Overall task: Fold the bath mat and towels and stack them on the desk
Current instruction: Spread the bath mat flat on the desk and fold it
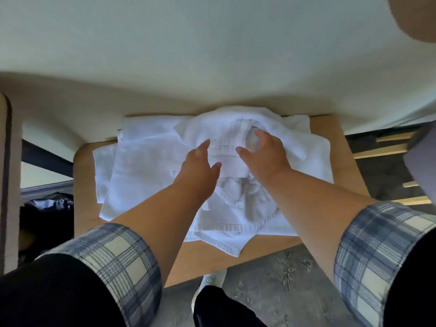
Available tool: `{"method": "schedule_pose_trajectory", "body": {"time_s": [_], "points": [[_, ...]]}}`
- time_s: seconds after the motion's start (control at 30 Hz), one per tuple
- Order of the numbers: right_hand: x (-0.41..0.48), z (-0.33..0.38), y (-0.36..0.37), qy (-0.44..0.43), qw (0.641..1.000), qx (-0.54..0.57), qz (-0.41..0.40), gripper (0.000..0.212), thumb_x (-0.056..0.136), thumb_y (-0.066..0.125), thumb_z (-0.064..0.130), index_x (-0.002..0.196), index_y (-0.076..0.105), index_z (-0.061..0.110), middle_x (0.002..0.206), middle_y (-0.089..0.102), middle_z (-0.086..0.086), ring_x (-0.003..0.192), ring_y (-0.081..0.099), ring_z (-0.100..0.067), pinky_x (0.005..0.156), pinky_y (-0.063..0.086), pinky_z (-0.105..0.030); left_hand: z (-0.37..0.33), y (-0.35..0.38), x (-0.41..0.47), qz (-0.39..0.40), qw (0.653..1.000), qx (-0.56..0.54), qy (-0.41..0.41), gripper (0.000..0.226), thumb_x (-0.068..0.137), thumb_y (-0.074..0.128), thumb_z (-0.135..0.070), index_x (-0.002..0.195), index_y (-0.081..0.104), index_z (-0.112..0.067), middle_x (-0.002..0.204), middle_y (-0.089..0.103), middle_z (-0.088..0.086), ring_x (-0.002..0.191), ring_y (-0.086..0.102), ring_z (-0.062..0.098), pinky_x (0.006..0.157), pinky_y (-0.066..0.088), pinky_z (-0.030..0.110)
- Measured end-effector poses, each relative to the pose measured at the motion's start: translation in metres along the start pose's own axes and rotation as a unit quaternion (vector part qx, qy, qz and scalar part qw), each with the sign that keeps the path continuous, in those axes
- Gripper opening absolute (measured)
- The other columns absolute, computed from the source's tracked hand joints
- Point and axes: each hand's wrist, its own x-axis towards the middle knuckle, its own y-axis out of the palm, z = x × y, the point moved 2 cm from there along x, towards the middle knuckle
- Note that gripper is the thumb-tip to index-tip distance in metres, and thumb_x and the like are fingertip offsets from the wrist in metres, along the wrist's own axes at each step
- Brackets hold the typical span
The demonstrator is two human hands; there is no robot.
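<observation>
White towels [146,166] are lying heaped mid-desk [342,156], their layers blurring together. Toward the heap's 12 o'clock, the left hand [200,167] and right hand [263,153] are reaching side by side, fingers spread, gripping nothing visible.

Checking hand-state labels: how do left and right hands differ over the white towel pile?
The left hand has nearly straight fingers pointing forward; the right hand has bent fingers arched over the crumpled white towel pile. The left hand sits nearer the person; the right hand reaches further back. Whether the right hand grips cloth is unclear. Shared: both over the pile's middle on the light wooden desk, thumbs pointing inward.
</observation>
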Motion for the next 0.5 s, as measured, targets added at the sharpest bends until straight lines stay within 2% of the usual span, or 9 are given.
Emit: {"method": "schedule_pose_trajectory", "body": {"time_s": [0.07, 0.13, 0.17, 0.23, 0.3, 0.33, 0.37, 0.4, 0.5], "points": [[0.016, -0.004, 0.019, 0.011, 1.0, 0.005, 0.011, 0.083, 0.081, 0.072, 0.054, 0.149, 0.038, 0.019, 0.149, 0.044, -0.004, 0.138, 0.04, -0.024, 0.111, 0.036, -0.036, 0.006, 0.013, 0.021, 0.009, 0.999, -0.014, -0.027, 0.071, 0.099, 0.052, -0.038, 0.156, 0.01, -0.034, 0.161, 0.019, 0.009, 0.143, 0.03, 0.027, 0.112, 0.033, 0.042], [0.026, -0.011, 0.037, 0.012, 0.998, -0.011, 0.053, 0.067, 0.082, 0.072, 0.052, 0.137, 0.049, 0.022, 0.133, 0.057, 0.0, 0.125, 0.052, -0.024, 0.102, 0.043, -0.034, 0.009, 0.027, 0.035, 0.044, 0.998, -0.018, -0.036, 0.068, 0.1, 0.047, -0.042, 0.156, 0.008, -0.037, 0.162, 0.014, 0.008, 0.148, 0.019, 0.025, 0.116, 0.026, 0.044], [0.027, -0.016, 0.045, 0.01, 0.996, -0.02, 0.084, 0.053, 0.085, 0.069, 0.048, 0.13, 0.055, 0.024, 0.125, 0.061, 0.0, 0.118, 0.056, -0.026, 0.097, 0.046, -0.035, 0.01, 0.034, 0.04, 0.058, 0.997, -0.028, -0.032, 0.063, 0.101, 0.044, -0.042, 0.156, 0.014, -0.037, 0.161, 0.019, 0.009, 0.147, 0.019, 0.025, 0.116, 0.025, 0.043], [0.025, -0.024, 0.054, -0.002, 0.994, -0.017, 0.11, 0.031, 0.09, 0.064, 0.033, 0.119, 0.061, 0.023, 0.114, 0.063, -0.003, 0.109, 0.058, -0.028, 0.091, 0.049, -0.035, 0.012, 0.042, 0.042, 0.057, 0.994, -0.084, -0.036, 0.051, 0.101, 0.042, -0.042, 0.15, 0.034, -0.034, 0.153, 0.034, 0.007, 0.139, 0.033, 0.025, 0.112, 0.032, 0.044], [0.013, -0.031, 0.058, -0.03, 0.993, 0.042, 0.108, 0.015, 0.086, 0.06, 0.015, 0.101, 0.063, 0.017, 0.094, 0.064, -0.001, 0.091, 0.06, -0.022, 0.076, 0.048, -0.029, 0.015, 0.042, 0.037, 0.022, 0.985, -0.159, -0.058, 0.042, 0.097, 0.049, -0.048, 0.135, 0.054, -0.03, 0.139, 0.048, 0.003, 0.118, 0.053, 0.018, 0.094, 0.047, 0.036], [0.005, -0.032, 0.058, -0.048, 0.991, 0.071, 0.106, 0.009, 0.083, 0.058, 0.009, 0.088, 0.059, 0.016, 0.081, 0.06, 0.001, 0.078, 0.058, -0.018, 0.066, 0.045, -0.025, 0.015, 0.041, 0.032, 0.009, 0.98, -0.187, -0.067, 0.042, 0.094, 0.052, -0.053, 0.129, 0.057, -0.031, 0.132, 0.052, -0.001, 0.107, 0.056, 0.012, 0.081, 0.047, 0.027], [-0.004, -0.032, 0.056, -0.069, 0.988, 0.086, 0.104, 0.014, 0.08, 0.057, 0.004, 0.076, 0.053, 0.018, 0.07, 0.054, 0.004, 0.066, 0.052, -0.014, 0.059, 0.04, -0.021, 0.014, 0.04, 0.026, 0.006, 0.976, -0.206, -0.074, 0.045, 0.091, 0.055, -0.057, 0.129, 0.056, -0.033, 0.129, 0.052, -0.004, 0.102, 0.056, 0.01, 0.073, 0.042, 0.021], [-0.014, -0.032, 0.054, -0.091, 0.987, 0.089, 0.101, 0.024, 0.077, 0.057, 0.002, 0.068, 0.045, 0.02, 0.063, 0.048, 0.006, 0.059, 0.047, -0.011, 0.055, 0.036, -0.019, 0.012, 0.039, 0.02, 0.01, 0.971, -0.225, -0.076, 0.052, 0.089, 0.056, -0.061, 0.134, 0.05, -0.036, 0.129, 0.051, -0.006, 0.105, 0.054, 0.011, 0.073, 0.039, 0.02], [-0.042, -0.025, 0.046, -0.169, 0.979, 0.052, 0.101, 0.027, 0.076, 0.056, -0.002, 0.066, 0.042, 0.018, 0.063, 0.048, 0.002, 0.059, 0.047, -0.015, 0.056, 0.036, -0.022, 0.0, 0.033, 0.001, 0.054, 0.959, -0.266, -0.084, 0.07, 0.087, 0.054, -0.066, 0.148, 0.027, -0.042, 0.131, 0.049, -0.009, 0.119, 0.048, 0.015, 0.092, 0.038, 0.031]]}}
